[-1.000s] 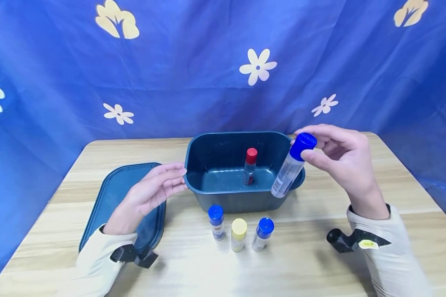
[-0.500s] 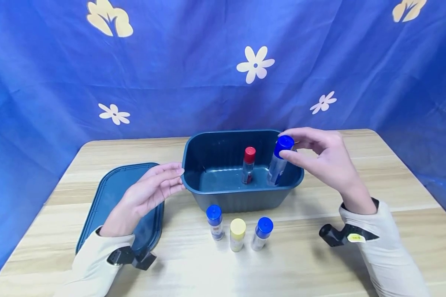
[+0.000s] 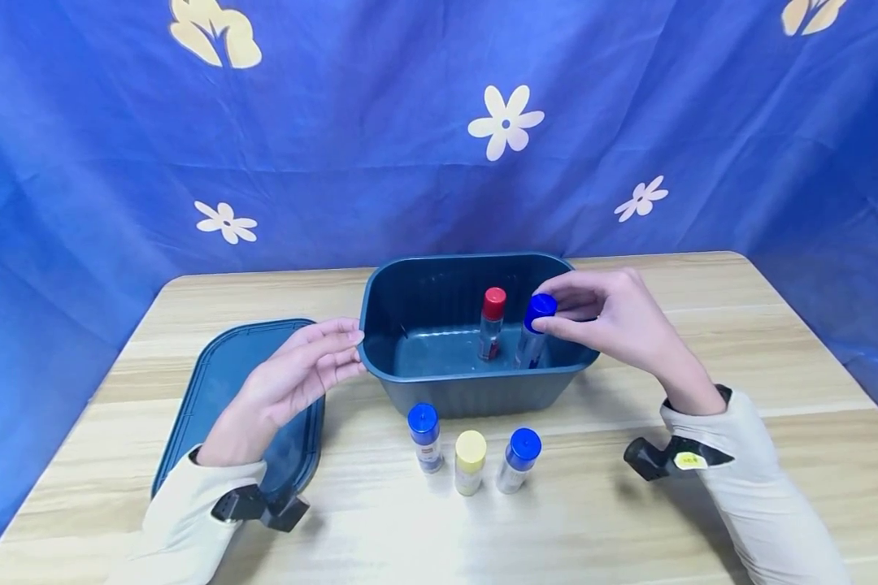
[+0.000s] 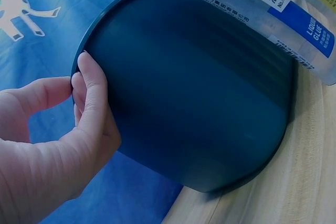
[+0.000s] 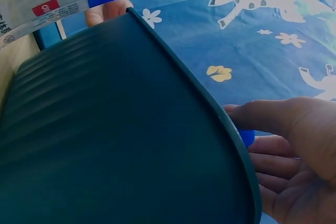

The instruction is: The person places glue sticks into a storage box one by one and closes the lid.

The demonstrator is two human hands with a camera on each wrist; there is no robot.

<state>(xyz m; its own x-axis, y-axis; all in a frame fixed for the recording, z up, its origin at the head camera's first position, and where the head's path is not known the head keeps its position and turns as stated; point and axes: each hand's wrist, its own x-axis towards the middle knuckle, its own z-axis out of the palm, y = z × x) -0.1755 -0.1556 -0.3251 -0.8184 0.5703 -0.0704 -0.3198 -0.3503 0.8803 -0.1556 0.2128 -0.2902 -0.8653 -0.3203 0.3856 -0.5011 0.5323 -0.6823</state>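
Observation:
My right hand [image 3: 618, 319] pinches the blue cap of a clear liquid glue bottle [image 3: 532, 345], which stands nearly upright inside the dark teal plastic bin [image 3: 468, 396], at its right end. Beside it in the bin is a red-capped glue bottle [image 3: 491, 329]. With thumb and fingers, my left hand [image 3: 296, 374] pinches the bin's left rim, seen closely in the left wrist view. In the right wrist view the bin wall hides most of the held bottle; only a bit of blue cap [image 5: 248, 137] shows past the rim.
In front of the bin stand a blue-capped glue bottle [image 3: 426, 439], a yellow-capped one [image 3: 470, 463] and another blue-capped one [image 3: 518, 461]. A teal lid [image 3: 227, 382] lies on the wooden table [image 3: 593, 520], partly under the left forearm. A blue curtain [image 3: 380, 122] hangs behind.
My right hand has moved left and down, bringing the blue-capped glue bottle from above the bin's right front rim into the bin. The left hand has stayed at the rim.

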